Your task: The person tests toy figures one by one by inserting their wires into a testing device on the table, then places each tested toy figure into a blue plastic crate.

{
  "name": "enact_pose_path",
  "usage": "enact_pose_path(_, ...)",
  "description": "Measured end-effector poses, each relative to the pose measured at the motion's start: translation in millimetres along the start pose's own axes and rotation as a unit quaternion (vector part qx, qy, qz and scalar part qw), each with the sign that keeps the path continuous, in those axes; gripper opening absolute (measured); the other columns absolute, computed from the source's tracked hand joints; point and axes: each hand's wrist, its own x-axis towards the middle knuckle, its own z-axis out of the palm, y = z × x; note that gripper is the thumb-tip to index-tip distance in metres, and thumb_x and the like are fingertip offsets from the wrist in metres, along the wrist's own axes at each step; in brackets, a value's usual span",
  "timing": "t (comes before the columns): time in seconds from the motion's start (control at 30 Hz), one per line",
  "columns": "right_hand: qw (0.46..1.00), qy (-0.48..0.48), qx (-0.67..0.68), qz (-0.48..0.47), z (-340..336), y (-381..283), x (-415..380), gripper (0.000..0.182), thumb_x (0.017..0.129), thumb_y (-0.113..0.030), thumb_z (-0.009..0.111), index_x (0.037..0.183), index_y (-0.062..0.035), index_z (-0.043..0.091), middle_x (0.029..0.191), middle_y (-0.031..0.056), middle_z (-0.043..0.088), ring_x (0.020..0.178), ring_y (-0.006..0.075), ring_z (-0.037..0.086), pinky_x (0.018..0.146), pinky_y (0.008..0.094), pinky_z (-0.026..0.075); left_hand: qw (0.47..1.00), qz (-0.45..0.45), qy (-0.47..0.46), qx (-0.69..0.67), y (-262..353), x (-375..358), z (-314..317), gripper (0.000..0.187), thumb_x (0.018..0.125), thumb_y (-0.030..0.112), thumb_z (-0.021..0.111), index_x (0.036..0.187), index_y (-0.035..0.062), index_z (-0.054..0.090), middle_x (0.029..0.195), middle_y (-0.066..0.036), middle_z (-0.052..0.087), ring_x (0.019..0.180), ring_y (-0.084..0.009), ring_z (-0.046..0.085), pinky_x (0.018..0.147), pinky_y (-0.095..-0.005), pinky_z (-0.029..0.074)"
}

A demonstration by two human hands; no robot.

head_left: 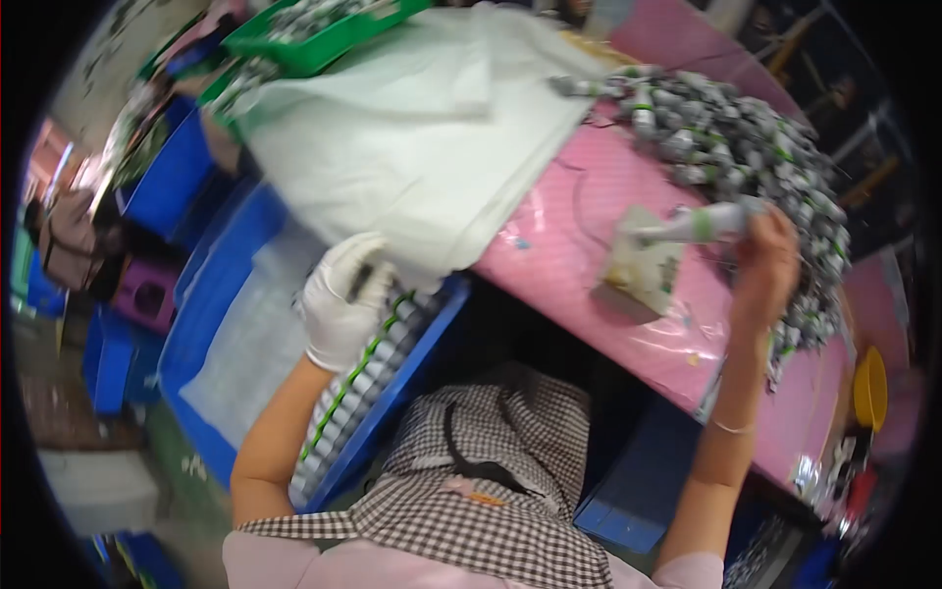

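My right hand (770, 257), bare, grips the grey end of a white-and-grey cylindrical part (721, 222) with a green band. The part's narrow end points left, above a small patterned box (640, 267) on the pink-covered table. On my left hand (345, 299) is a white glove; its fingers curl around a dark spot, and what they hold, if anything, I cannot make out. That hand is over the blue bin (432, 339), beside a row of similar grey parts (358, 393) with green bands. White sheeting (392, 147) hangs over the table edge near it.
A large pile of similar parts (726, 137) covers the right side of the pink table (559, 221). Green trays (324, 49) with parts stand at the back left. A yellow bowl (869, 388) is far right. Another person (74, 236) is at the left.
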Motion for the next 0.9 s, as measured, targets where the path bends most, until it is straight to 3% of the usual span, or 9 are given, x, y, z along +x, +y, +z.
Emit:
enact_pose_path(0.1, 0.995, -0.072, 0.047, 0.055, 59, -16, -40, 0.023, 0.084, -0.019, 0.062, 0.102, -0.0051, 0.060, 0.089, 0.0015, 0.064, 0.076, 0.0065, 0.057, 0.063, 0.0210, 0.042, 0.996, 0.080, -0.050, -0.002, 94, 42, 39, 0.056, 0.070, 0.023, 0.076, 0.118, 0.0039, 0.054, 0.113, -0.013, 0.058, 0.102, -0.0284, 0.056, 0.088, -0.0361, 0.044)
enact_pose_path(0.27, 0.965, -0.181, 0.142, 0.126, 71, -38, -81, 0.029, 0.091, -0.020, 0.054, 0.114, -0.0023, 0.054, 0.097, 0.0067, 0.064, 0.078, 0.0100, 0.061, 0.068, 0.0233, 0.046, 0.986, 0.145, -0.061, -0.062, 126, 51, 113, 0.056, 0.073, 0.014, 0.072, 0.122, 0.0023, 0.048, 0.102, -0.016, 0.056, 0.092, -0.0293, 0.057, 0.079, -0.0393, 0.046)
enact_pose_path(0.3, 0.958, -0.176, 0.192, 0.123, 63, -40, -85, 0.033, 0.094, -0.018, 0.048, 0.123, -0.0010, 0.047, 0.102, 0.0098, 0.062, 0.079, 0.0137, 0.061, 0.073, 0.0253, 0.048, 0.971, 0.049, -0.074, -0.222, 123, 47, 117, 0.052, 0.076, 0.013, 0.070, 0.122, 0.0015, 0.048, 0.099, -0.013, 0.057, 0.089, -0.0253, 0.057, 0.077, -0.0379, 0.047)
enact_pose_path(0.37, 0.966, -0.152, 0.186, 0.096, 45, -33, -91, 0.034, 0.095, -0.019, 0.047, 0.124, -0.0014, 0.046, 0.103, 0.0104, 0.062, 0.080, 0.0149, 0.061, 0.074, 0.0262, 0.048, 0.806, -0.280, -0.226, -0.469, 136, 58, 83, 0.043, 0.085, 0.011, 0.064, 0.123, -0.0004, 0.046, 0.096, -0.006, 0.056, 0.087, -0.0162, 0.056, 0.079, -0.0360, 0.050)
enact_pose_path(0.47, 0.971, -0.135, 0.165, 0.112, 32, 3, -104, 0.034, 0.096, -0.021, 0.045, 0.124, -0.0023, 0.046, 0.103, 0.0123, 0.063, 0.082, 0.0181, 0.062, 0.077, 0.0298, 0.050, 0.634, -0.323, -0.134, -0.690, 112, 52, 94, 0.055, 0.084, 0.021, 0.066, 0.129, 0.0021, 0.040, 0.098, -0.005, 0.055, 0.110, -0.0235, 0.053, 0.095, -0.0461, 0.046)
enact_pose_path(0.5, 0.941, -0.192, 0.180, 0.212, 30, 13, -111, 0.033, 0.096, -0.022, 0.045, 0.122, -0.0023, 0.047, 0.102, 0.0139, 0.063, 0.082, 0.0195, 0.063, 0.076, 0.0310, 0.051, 0.637, -0.321, -0.137, -0.687, 106, 49, 99, 0.055, 0.084, 0.021, 0.066, 0.129, 0.0021, 0.040, 0.098, -0.005, 0.055, 0.110, -0.0235, 0.053, 0.095, -0.0461, 0.046)
enact_pose_path(0.57, 0.872, -0.268, 0.237, 0.333, 28, 30, -126, 0.032, 0.096, -0.024, 0.046, 0.119, -0.0017, 0.048, 0.101, 0.0173, 0.063, 0.081, 0.0222, 0.064, 0.076, 0.0329, 0.053, 0.463, -0.360, -0.111, -0.803, 98, 46, 106, 0.063, 0.082, 0.034, 0.067, 0.130, 0.0031, 0.041, 0.099, -0.005, 0.057, 0.116, -0.0271, 0.050, 0.100, -0.0530, 0.039)
enact_pose_path(0.7, 0.800, -0.288, 0.394, 0.348, 41, 35, -154, 0.037, 0.097, -0.029, 0.045, 0.122, -0.0018, 0.045, 0.108, 0.0223, 0.060, 0.083, 0.0246, 0.065, 0.076, 0.0337, 0.055, 0.373, -0.332, -0.134, -0.856, 102, 42, 111, 0.061, 0.081, 0.034, 0.067, 0.130, 0.0065, 0.044, 0.103, -0.006, 0.062, 0.120, -0.0279, 0.048, 0.104, -0.0583, 0.031)
enact_pose_path(0.9, 0.656, -0.251, 0.616, 0.357, 53, 23, -170, 0.042, 0.093, -0.024, 0.054, 0.130, -0.0097, 0.041, 0.116, 0.0208, 0.053, 0.090, 0.0217, 0.062, 0.082, 0.0337, 0.054, 0.364, -0.317, -0.176, -0.858, 118, 38, 116, 0.055, 0.082, 0.023, 0.061, 0.131, 0.0072, 0.042, 0.118, -0.009, 0.058, 0.122, -0.0294, 0.045, 0.106, -0.0563, 0.027)
